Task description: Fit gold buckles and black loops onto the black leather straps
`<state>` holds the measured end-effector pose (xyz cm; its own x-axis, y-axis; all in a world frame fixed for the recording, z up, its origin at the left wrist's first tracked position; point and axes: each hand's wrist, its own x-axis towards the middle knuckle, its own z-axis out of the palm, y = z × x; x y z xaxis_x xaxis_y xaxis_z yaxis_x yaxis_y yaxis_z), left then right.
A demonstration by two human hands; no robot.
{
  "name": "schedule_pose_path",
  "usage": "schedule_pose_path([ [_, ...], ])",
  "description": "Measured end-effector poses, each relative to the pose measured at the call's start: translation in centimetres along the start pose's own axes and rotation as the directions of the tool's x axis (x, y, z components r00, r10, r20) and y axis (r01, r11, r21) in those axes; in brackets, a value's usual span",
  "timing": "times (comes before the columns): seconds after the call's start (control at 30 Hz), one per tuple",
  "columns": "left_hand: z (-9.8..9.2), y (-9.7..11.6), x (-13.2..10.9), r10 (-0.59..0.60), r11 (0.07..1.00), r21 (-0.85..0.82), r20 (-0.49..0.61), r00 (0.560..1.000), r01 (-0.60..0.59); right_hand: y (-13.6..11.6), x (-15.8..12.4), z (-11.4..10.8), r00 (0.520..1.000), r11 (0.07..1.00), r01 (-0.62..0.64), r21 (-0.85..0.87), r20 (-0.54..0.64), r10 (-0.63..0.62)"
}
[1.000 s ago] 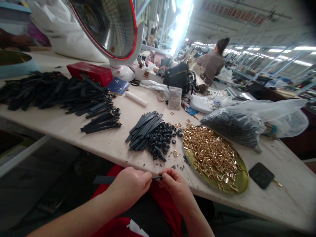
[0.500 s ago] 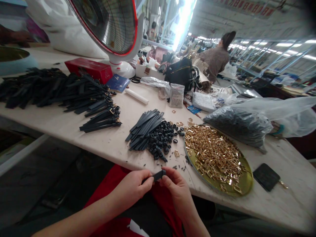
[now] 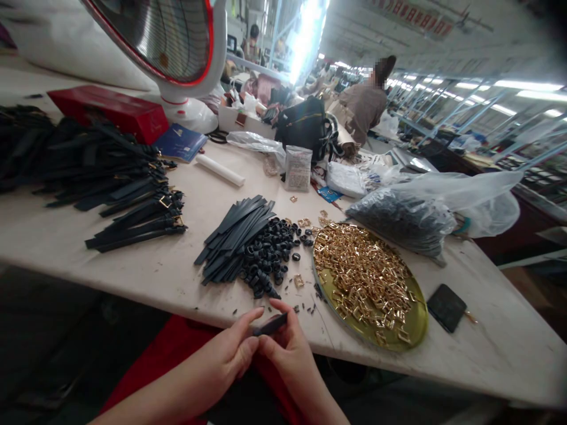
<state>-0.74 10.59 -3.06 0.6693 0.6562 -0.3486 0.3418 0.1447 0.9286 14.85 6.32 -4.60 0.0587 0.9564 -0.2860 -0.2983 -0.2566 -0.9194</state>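
A dark strap [image 3: 271, 324] is held between my two hands, just off the table's front edge. My left hand [image 3: 237, 345] pinches its near end, and my right hand [image 3: 286, 339] grips the other end between thumb and fingers. Just beyond them lie a pile of small black loops [image 3: 270, 251] and a stack of flat dark strips [image 3: 234, 236]. To the right, a round yellowish tray [image 3: 354, 332] bears a heap of gold buckles [image 3: 363, 271]. Part of the strap is hidden by my fingers.
Straps with gold buckles [image 3: 142, 218] are heaped at the left. Behind stand a red box [image 3: 108, 112], a fan [image 3: 177, 47] and a blue booklet [image 3: 181, 141]. A clear plastic bag [image 3: 398, 212] of dark pieces and a black pouch [image 3: 446, 307] lie right. A person [image 3: 361, 106] is farther back.
The view has shifted, so the table's things sit further left. My hands have drawn closer together around the strap, and its angle has changed.
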Motion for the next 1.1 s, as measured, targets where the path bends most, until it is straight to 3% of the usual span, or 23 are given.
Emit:
schedule_pose_path([
  [0.07, -0.5, -0.1, 0.7, 0.072, 0.997, 0.031, -0.066, 0.995, -0.071, -0.7, 0.8, -0.8, 0.998, 0.978, 0.059, -0.199, 0.011, -0.058],
  [0.1, -0.7, 0.0, 1.0, 0.086, 0.995, 0.05, -0.084, 0.993, -0.082, -1.4, 1.5, -1.5, 0.993, 0.918, 0.106, -0.381, -0.013, -0.12],
  [0.13, -0.9, 0.0, 1.3, 0.09, 0.994, 0.064, -0.096, 0.991, -0.084, -2.1, 2.3, -2.3, 0.976, 0.787, 0.145, -0.6, -0.044, -0.213],
  [0.17, -1.0, 0.1, 1.6, 0.086, 0.994, 0.073, -0.11, 0.99, -0.079, -2.8, 3.3, -3.1, 0.941, 0.585, 0.149, -0.798, -0.067, -0.331],
  [0.23, -1.0, 0.2, 2.1, 0.07, 0.996, 0.071, -0.144, 0.987, -0.061, -4.1, 5.3, -4.5, 0.906, 0.16, 0.056, -0.986, -0.017, -0.423],
  [0.27, -0.9, 0.2, 2.3, 0.07, 0.996, 0.065, -0.16, 0.985, -0.06, -4.5, 6.3, -5.0, 0.905, 0.034, 0.02, -0.999, 0.004, -0.425],
  [0.33, -0.7, 0.1, 2.6, 0.082, 0.996, 0.062, -0.19, 0.978, -0.071, -5.0, 7.7, -5.5, 0.915, -0.067, 0.001, -0.998, 0.028, -0.402],
  [0.43, -0.8, 0.2, 2.5, 0.093, 0.993, 0.097, -0.212, 0.973, -0.074, -5.1, 7.7, -5.2, 0.92, -0.045, 0.073, -0.996, 0.085, -0.382],
  [0.5, -1.1, 0.6, 2.2, 0.115, 0.988, 0.129, -0.211, 0.971, -0.089, -5.0, 6.4, -4.6, 0.929, 0.044, 0.165, -0.985, 0.14, -0.341],
  [0.57, -1.3, 1.2, 2.0, 0.166, 0.979, 0.153, -0.207, 0.964, -0.136, -4.7, 4.5, -3.7, 0.956, 0.273, 0.239, -0.932, 0.176, -0.234],
  [0.67, -1.3, 2.0, 1.5, 0.205, 0.97, 0.168, -0.17, 0.964, -0.177, -4.2, 1.6, -2.1, 0.98, 0.645, 0.178, -0.743, 0.196, -0.044],
  [0.8, -0.8, 2.4, 0.5, 0.151, 0.987, 0.077, -0.093, 0.984, -0.144, -3.5, -0.6, -0.4, 0.959, 0.933, 0.011, -0.36, 0.267, 0.091],
  [0.9, -0.4, 2.1, -0.4, 0.137, 0.989, 0.062, -0.117, 0.984, -0.131, -3.0, -1.3, 0.2, 0.939, 0.991, -0.129, -0.032, 0.316, 0.132],
  [1.0, -0.2, 1.4, -1.3, 0.159, 0.981, 0.137, -0.189, 0.969, -0.135, -2.4, -1.9, 0.7, 0.939, 0.92, -0.294, 0.259, 0.258, 0.228],
  [1.1, -0.3, 0.3, -2.2, 0.183, 0.972, 0.188, -0.235, 0.954, -0.14, -1.9, -2.4, 1.0, 0.931, 0.842, -0.361, 0.401, 0.212, 0.298],
])
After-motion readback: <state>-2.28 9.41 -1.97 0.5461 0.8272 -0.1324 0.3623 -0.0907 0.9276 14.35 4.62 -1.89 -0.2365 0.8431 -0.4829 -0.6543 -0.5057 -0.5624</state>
